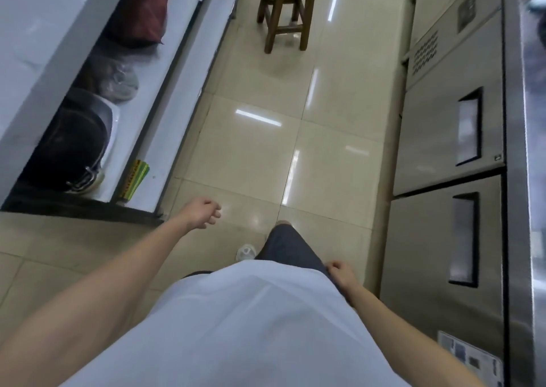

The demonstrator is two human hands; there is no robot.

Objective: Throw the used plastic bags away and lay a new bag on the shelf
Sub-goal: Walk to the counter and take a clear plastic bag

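Observation:
I look down at a tiled floor between a counter and steel fridges. My left hand [204, 212] hangs over the floor with its fingers loosely curled and nothing in it, just right of the low shelf [141, 126] under the left counter. My right hand [341, 273] rests against my hip, fingers curled, holding nothing. On the shelf lie a clear plastic bag [118, 81] with something in it, a dark red bag [141, 14] farther back, and a black pan [71, 150] on a metal tray. A green and yellow flat packet [134, 181] sits at the shelf's front edge.
A wooden stool [286, 11] stands on the floor ahead. Stainless steel fridge doors [449, 180] line the right side. The white counter top [38, 32] runs along the left. The tiled aisle [260, 138] between them is open floor.

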